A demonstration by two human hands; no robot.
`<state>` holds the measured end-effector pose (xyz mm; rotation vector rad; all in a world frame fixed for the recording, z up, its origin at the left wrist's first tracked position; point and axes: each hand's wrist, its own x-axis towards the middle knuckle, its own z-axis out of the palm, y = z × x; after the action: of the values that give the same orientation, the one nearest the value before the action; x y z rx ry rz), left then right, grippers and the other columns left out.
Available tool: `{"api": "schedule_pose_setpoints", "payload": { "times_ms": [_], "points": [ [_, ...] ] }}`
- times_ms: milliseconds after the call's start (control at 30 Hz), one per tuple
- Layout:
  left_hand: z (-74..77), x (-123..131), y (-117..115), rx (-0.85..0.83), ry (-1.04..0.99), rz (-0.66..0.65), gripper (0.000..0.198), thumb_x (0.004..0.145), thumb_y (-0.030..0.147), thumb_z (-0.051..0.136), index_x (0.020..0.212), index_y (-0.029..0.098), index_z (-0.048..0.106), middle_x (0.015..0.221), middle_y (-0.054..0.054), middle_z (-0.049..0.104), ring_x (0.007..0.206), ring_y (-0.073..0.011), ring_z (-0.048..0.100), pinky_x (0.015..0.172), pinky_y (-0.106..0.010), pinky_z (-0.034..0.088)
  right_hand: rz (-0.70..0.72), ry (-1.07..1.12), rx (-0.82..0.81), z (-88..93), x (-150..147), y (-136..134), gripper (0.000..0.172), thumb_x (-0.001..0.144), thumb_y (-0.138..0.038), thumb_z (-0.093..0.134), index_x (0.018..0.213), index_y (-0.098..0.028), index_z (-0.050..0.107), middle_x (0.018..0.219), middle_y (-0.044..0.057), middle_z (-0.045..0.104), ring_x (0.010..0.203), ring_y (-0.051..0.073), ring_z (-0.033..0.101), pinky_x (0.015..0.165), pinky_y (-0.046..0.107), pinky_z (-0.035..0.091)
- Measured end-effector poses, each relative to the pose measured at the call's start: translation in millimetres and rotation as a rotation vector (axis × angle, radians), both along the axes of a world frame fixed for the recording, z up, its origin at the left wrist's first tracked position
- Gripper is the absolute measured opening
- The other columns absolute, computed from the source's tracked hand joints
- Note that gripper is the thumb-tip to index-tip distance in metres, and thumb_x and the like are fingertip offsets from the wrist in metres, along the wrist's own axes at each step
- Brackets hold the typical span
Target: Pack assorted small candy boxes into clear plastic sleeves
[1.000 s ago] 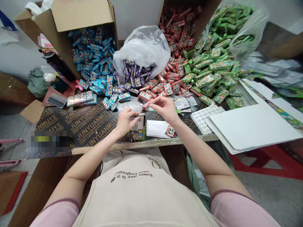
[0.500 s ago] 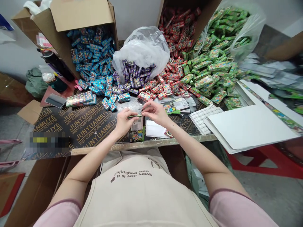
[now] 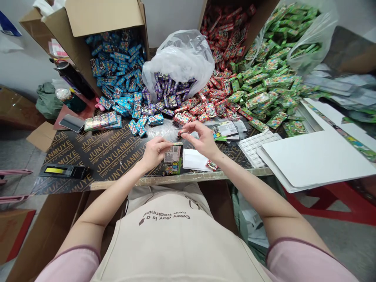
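"Box (image 3: 172,160) with the green edge: where is it?"

"Near the front of the table (image 3: 111,156), at four o'clock from the left hand (image 3: 155,153); that hand grips its top by the fingertips."

"And the right hand (image 3: 202,140)?"

"Apart from the left, at two o'clock from the box; its fingertips are by a small dark-red thing (image 3: 179,133); I cannot tell whether they pinch it."

"Around them?"

"White paper (image 3: 194,159) at three o'clock, a red packet (image 3: 212,165) by its right end; blue packets (image 3: 120,74) heaped at eleven, purple packets (image 3: 170,89) at twelve, green packets (image 3: 270,84) at two."
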<state>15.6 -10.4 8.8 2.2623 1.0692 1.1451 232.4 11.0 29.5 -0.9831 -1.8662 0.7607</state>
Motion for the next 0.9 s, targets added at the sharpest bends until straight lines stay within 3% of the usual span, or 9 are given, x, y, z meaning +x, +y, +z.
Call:
{"api": "schedule_pose_setpoints", "payload": {
  "times_ms": [100, 233, 333, 533, 700, 800, 900],
  "points": [
    [-0.9, 1, 0, -0.039, -0.076, 0.065, 0.007, 0.080, 0.016, 0.067, 0.083, 0.019, 0.073, 0.077, -0.005, 0.072, 0.071, -0.0158, 0.066, 0.068, -0.028, 0.051, -0.005, 0.076, -0.133, 15.2, -8, 13, 0.031, 0.077, -0.050, 0.070, 0.078, -0.020, 0.061, 0.087, 0.004, 0.064, 0.084, 0.017, 0.059, 0.073, 0.029, 0.047],
    [-0.1, 1, -2, -0.119, -0.171, 0.070, 0.002, 0.076, 0.016, 0.071, 0.077, 0.018, 0.071, 0.082, -0.007, 0.074, 0.077, -0.0183, 0.070, 0.073, -0.030, 0.053, 0.321, 0.013, -0.508, 19.4, -21, 24, 0.042, 0.067, -0.055, 0.074, 0.066, -0.017, 0.056, 0.080, 0.003, 0.062, 0.074, 0.014, 0.055, 0.068, 0.028, 0.043],
    [2.9, 2, -4, -0.162, -0.191, 0.080, 0.003, 0.074, 0.013, 0.069, 0.073, 0.017, 0.070, 0.082, -0.007, 0.074, 0.076, -0.0184, 0.070, 0.072, -0.030, 0.053, 0.427, -0.027, -0.655, 13.7, -29, 28, 0.043, 0.064, -0.055, 0.075, 0.065, -0.017, 0.055, 0.068, 0.000, 0.059, 0.065, 0.012, 0.051, 0.063, 0.026, 0.040],
    [5.0, 5, -6, -0.132, -0.179, 0.103, 0.003, 0.069, 0.016, 0.069, 0.072, 0.015, 0.068, 0.079, -0.007, 0.073, 0.071, -0.0184, 0.068, 0.070, -0.030, 0.051, 0.370, -0.080, -0.612, 8.7, -35, 33, 0.043, 0.062, -0.055, 0.076, 0.062, -0.018, 0.054, 0.058, -0.003, 0.055, 0.056, 0.010, 0.046, 0.055, 0.024, 0.036],
    [-1.0, 13, -7, -0.224, -0.196, 0.245, 0.012, 0.072, 0.024, 0.073, 0.068, 0.017, 0.064, 0.072, -0.003, 0.071, 0.066, -0.0162, 0.065, 0.065, -0.028, 0.049, 0.296, -0.004, -0.569, -1.2, -38, 29, 0.038, 0.062, -0.048, 0.077, 0.060, -0.018, 0.054, 0.055, -0.003, 0.055, 0.053, 0.011, 0.048, 0.050, 0.024, 0.035],
    [0.4, 17, -8, -0.261, -0.179, 0.272, 0.018, 0.069, 0.023, 0.075, 0.082, 0.017, 0.063, 0.071, 0.000, 0.068, 0.065, -0.0143, 0.063, 0.064, -0.026, 0.047, 0.184, 0.174, -0.610, -9.2, -42, 21, 0.036, 0.060, -0.040, 0.078, 0.068, -0.020, 0.050, 0.056, -0.006, 0.053, 0.052, 0.010, 0.049, 0.051, 0.023, 0.038],
    [5.1, 12, -3, -0.275, -0.157, 0.188, 0.038, 0.068, 0.016, 0.075, 0.103, 0.019, 0.063, 0.073, 0.002, 0.066, 0.068, -0.0133, 0.061, 0.067, -0.025, 0.047, 0.127, 0.319, -0.664, -17.0, -43, 16, 0.035, 0.066, -0.037, 0.074, 0.086, -0.023, 0.049, 0.060, -0.007, 0.055, 0.054, 0.011, 0.053, 0.056, 0.025, 0.043]
  ]
}}
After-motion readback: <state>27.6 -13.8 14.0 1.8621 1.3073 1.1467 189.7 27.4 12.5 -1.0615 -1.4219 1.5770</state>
